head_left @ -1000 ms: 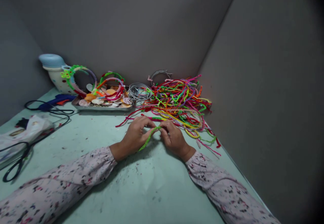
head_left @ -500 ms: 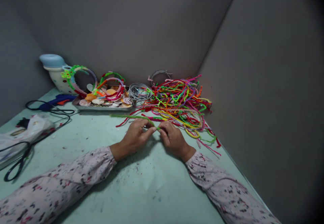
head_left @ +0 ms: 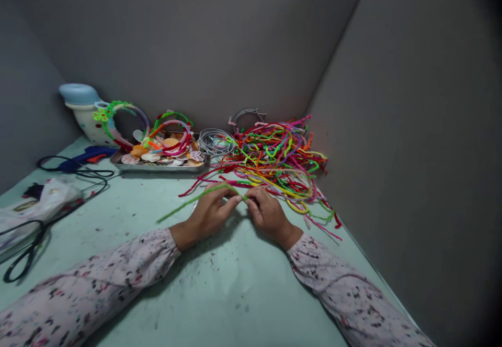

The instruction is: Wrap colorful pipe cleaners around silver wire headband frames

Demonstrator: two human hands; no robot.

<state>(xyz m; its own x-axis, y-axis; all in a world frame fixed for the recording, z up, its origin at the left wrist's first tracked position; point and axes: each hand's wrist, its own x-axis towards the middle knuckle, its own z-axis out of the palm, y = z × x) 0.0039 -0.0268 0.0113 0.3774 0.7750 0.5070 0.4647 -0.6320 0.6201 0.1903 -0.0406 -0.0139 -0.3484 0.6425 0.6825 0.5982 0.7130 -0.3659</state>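
Note:
A thin green pipe cleaner (head_left: pixel 178 209) runs from between my two hands, over the back of the left one and down to the left. My left hand (head_left: pixel 214 208) pinches it between thumb and fingers. Close beside it, my right hand (head_left: pixel 269 213) is closed on the same pipe cleaner near its other end. The fingertips of both hands nearly meet over the pale green table (head_left: pixel 219 305). Just behind my hands lies a heap of many-coloured pipe cleaners (head_left: pixel 274 150).
A metal tray (head_left: pixel 160 168) of shells with fuzzy hoops stands at the back left, beside coiled grey wire (head_left: pixel 215 143). Further left are a white container with a blue lid (head_left: pixel 80 94), a blue tool (head_left: pixel 80 158), a black cable (head_left: pixel 47 225) and a plastic bag (head_left: pixel 58 195).
The long free end of the green pipe cleaner has swung down and toward me, now crossing my left hand. Both hands have stayed almost in place.

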